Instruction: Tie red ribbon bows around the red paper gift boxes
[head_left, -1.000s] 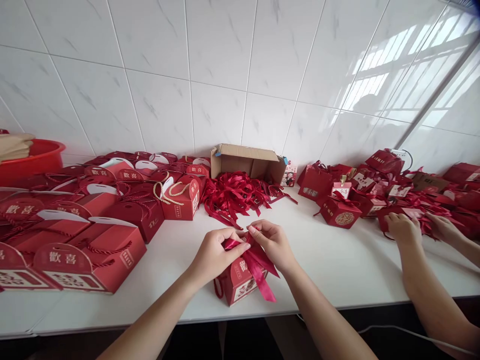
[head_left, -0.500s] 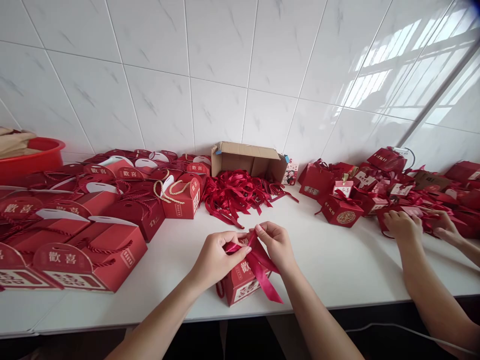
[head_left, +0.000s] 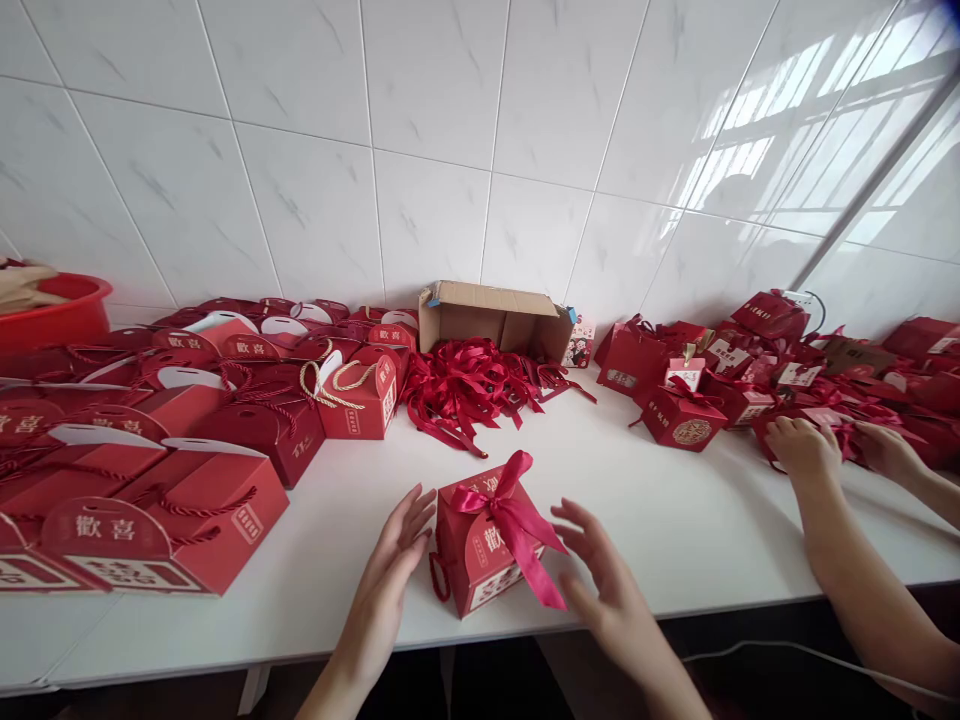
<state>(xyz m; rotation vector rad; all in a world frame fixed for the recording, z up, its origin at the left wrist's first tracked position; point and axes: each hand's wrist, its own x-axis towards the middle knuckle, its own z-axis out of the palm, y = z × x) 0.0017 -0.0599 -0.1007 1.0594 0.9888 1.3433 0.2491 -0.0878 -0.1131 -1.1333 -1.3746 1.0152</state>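
Note:
A red gift box (head_left: 469,560) with pale lettering stands near the table's front edge, a rope handle hanging at its left side. On its top sits a tied bow of shiny red ribbon (head_left: 517,515), one tail draping down the front right. My left hand (head_left: 394,565) is open just left of the box, fingers stretched forward and holding nothing. To the right, my right hand (head_left: 600,565) is also open, its fingers spread and curved toward the ribbon tail. Whether its fingertips touch the ribbon I cannot tell.
Rows of red boxes with rope handles (head_left: 217,510) cover the left side. Loose red ribbons (head_left: 472,385) spill from a cardboard box (head_left: 495,295) by the wall. Smaller red boxes (head_left: 682,415) crowd the right, where another person's hands (head_left: 806,450) work. A red basin (head_left: 67,310) stands far left.
Both hands have let go of the ribbon and moved apart to either side of the box. The bow now stands by itself on top. The other person's hands have barely moved.

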